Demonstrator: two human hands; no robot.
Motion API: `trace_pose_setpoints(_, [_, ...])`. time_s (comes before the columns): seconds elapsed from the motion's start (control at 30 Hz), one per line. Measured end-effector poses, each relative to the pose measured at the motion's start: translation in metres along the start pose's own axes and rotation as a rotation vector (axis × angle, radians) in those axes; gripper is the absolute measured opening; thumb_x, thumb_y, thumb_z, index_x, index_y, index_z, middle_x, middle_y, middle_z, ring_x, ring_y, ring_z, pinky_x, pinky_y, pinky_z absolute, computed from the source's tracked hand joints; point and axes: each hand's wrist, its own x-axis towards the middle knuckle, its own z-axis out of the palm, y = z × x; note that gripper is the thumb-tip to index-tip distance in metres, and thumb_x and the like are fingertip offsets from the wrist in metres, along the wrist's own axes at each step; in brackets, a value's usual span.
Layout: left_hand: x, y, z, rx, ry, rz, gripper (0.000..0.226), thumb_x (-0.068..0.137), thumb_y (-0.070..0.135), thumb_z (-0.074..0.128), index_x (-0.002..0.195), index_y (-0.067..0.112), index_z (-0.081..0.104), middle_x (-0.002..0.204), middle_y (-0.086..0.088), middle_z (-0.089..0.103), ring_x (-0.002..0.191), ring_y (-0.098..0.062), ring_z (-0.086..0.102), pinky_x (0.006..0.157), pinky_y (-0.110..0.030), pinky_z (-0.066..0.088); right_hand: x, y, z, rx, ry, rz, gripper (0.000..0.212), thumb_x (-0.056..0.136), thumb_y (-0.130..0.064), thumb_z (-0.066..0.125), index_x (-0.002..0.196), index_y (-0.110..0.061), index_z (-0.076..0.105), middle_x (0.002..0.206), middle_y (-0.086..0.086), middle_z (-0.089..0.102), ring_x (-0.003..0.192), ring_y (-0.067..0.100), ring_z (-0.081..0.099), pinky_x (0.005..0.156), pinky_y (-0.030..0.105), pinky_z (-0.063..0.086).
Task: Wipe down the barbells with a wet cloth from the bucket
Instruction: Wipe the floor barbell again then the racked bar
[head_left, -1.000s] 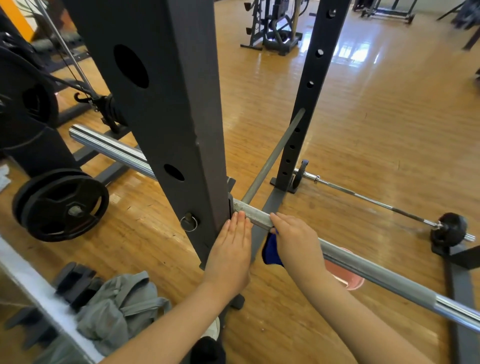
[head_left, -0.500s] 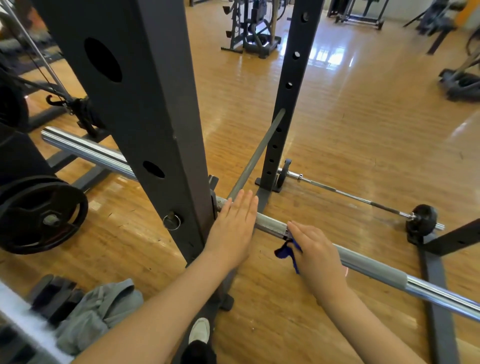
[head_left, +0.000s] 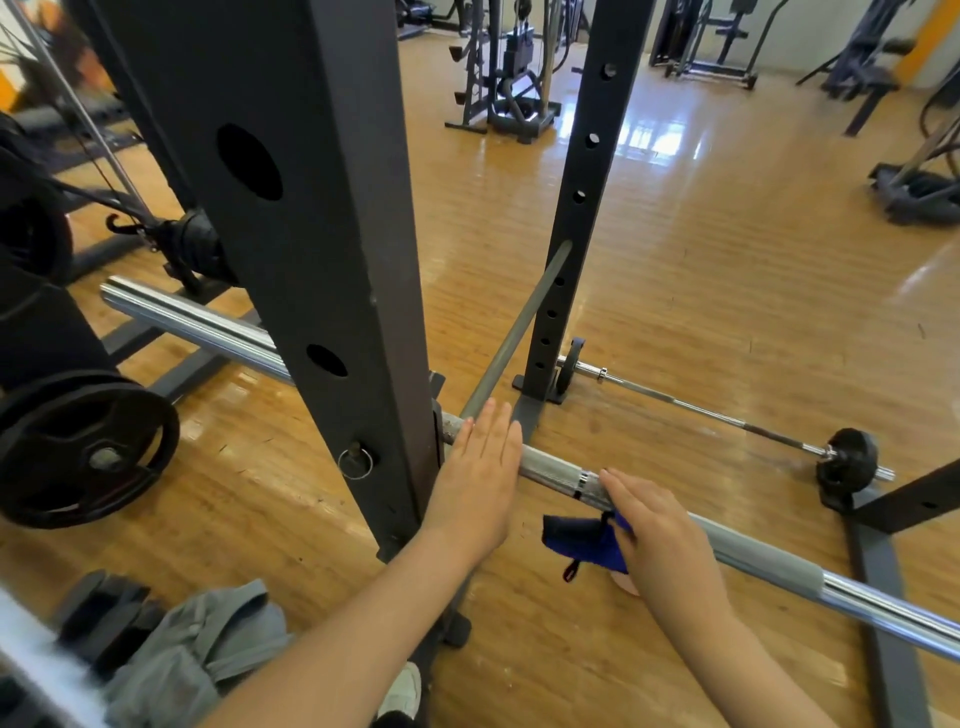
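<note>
Looking down from the head view, two bare hands are on a long barbell in a gym. This bar runs from the middle left of the frame down to the lower right edge, past a big dark rack post that hides part of it.

The right hand lies on top of the bar near the middle of the frame. Its fingers are laid out fairly straight along the bar. Under the palm is a blue cloth, pressed to the bar, and a loose flap hangs down below. How the thumb holds the cloth I cannot tell.

The left hand is flat and open, fingers straight, resting on the bar just beside the rack post. It holds nothing — it looks like it only steadies the bar.

From the right hand, the unwiped-looking part of the bar stretches away to the lower right, first grey, then shiny. So I think the wipe should slide that way, along the bar's long line, and the right hand is the nearer one for it.

A small pink edge peeks out below the cloth — maybe the bucket, but I cannot be sure. A second, thinner barbell lies on the wood floor toward the right of the frame, well apart from both hands.
</note>
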Motion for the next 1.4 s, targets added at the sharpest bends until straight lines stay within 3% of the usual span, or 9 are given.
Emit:
trace_pose_setpoints(0.23, [0.009,0.007,-0.005,0.022,0.006,0.055,0.077,0.097,0.020,0.045,0.148,0.000,-0.008,0.157,-0.019,-0.006,0.145,-0.032,-0.010,0.106,-0.037,-0.016,0.028,-0.028,0.016,0.009,0.027,-0.048,0.060,0.041,-0.001,0.093,0.097,-0.001,0.072,0.090,0.010,0.073,0.077,0.025,0.070,0.067,0.034,0.056])
trace_pose_setpoints(0.43, [0.006,-0.001,-0.005,0.002,-0.018,0.108,0.074,0.095,0.012,0.044,0.149,0.002,-0.004,0.158,-0.015,-0.004,0.146,-0.028,-0.009,0.106,-0.034,-0.016,-0.005,0.004,-0.001,0.048,0.039,-0.019,0.058,0.050,0.014,0.084,0.105,-0.002,0.070,0.103,0.011,0.071,0.088,0.026,0.069,0.069,0.037,0.056])
trace_pose_setpoints(0.57, [0.005,-0.001,-0.008,-0.030,-0.044,0.096,0.079,0.092,0.016,0.050,0.150,0.004,-0.002,0.159,-0.013,-0.004,0.146,-0.027,-0.009,0.107,-0.034,-0.016,-0.014,0.019,-0.010,0.069,0.095,0.083,0.055,0.046,0.027,0.075,0.094,-0.002,0.074,0.092,0.011,0.073,0.079,0.028,0.071,0.064,0.036,0.055])
trace_pose_setpoints(0.7, [0.005,0.001,-0.009,-0.025,-0.051,0.086,0.078,0.094,0.022,0.049,0.150,0.005,-0.002,0.159,-0.013,-0.006,0.146,-0.027,-0.011,0.111,-0.036,-0.014,0.008,0.015,-0.025,0.110,0.241,0.238,0.041,0.065,0.025,0.059,0.090,-0.003,0.074,0.083,0.010,0.073,0.072,0.029,0.069,0.062,0.020,0.043])
trace_pose_setpoints(0.83, [0.005,0.004,-0.008,-0.038,-0.041,0.065,0.076,0.094,0.022,0.046,0.150,0.005,-0.001,0.159,-0.013,-0.007,0.145,-0.027,-0.012,0.111,-0.037,-0.015,0.035,0.004,-0.031,0.098,0.427,0.230,0.033,0.072,0.016,0.051,0.095,0.003,0.071,0.086,0.014,0.071,0.077,0.030,0.066,0.070,0.022,0.043])
trace_pose_setpoints(1.0, [0.005,0.004,-0.006,-0.036,-0.041,0.070,0.077,0.094,0.024,0.046,0.150,0.005,-0.003,0.158,-0.013,-0.008,0.145,-0.028,-0.014,0.109,-0.038,-0.016,0.008,-0.008,0.004,0.022,0.091,0.089,0.023,0.074,0.003,0.070,0.096,-0.004,0.066,0.086,0.011,0.068,0.076,0.031,0.066,0.066,0.040,0.055])
trace_pose_setpoints(1.1, [0.004,0.004,-0.006,-0.026,-0.040,0.074,0.077,0.094,0.024,0.046,0.150,0.005,-0.002,0.158,-0.013,-0.008,0.145,-0.028,-0.014,0.109,-0.037,-0.016,-0.007,0.006,0.000,-0.043,-0.044,0.037,0.060,0.056,-0.017,0.089,0.110,-0.002,0.066,0.101,0.009,0.069,0.086,0.027,0.067,0.073,0.039,0.055])
trace_pose_setpoints(1.3, [0.005,0.003,-0.006,-0.026,-0.050,0.069,0.079,0.093,0.027,0.048,0.150,0.005,-0.002,0.158,-0.013,-0.008,0.145,-0.027,-0.014,0.112,-0.037,-0.013,-0.029,0.028,-0.013,0.015,0.126,0.071,0.037,0.074,-0.008,0.054,0.107,0.002,0.067,0.101,0.015,0.069,0.088,0.030,0.067,0.082,0.033,0.050])
trace_pose_setpoints(1.4, [0.004,0.008,-0.007,-0.015,-0.052,0.059,0.080,0.093,0.032,0.048,0.150,0.004,-0.001,0.158,-0.014,-0.007,0.145,-0.028,-0.014,0.113,-0.039,-0.012,-0.014,-0.001,0.001,-0.018,0.129,0.082,0.034,0.071,-0.001,0.071,0.103,0.008,0.067,0.097,0.020,0.069,0.087,0.036,0.067,0.075,0.044,0.054])
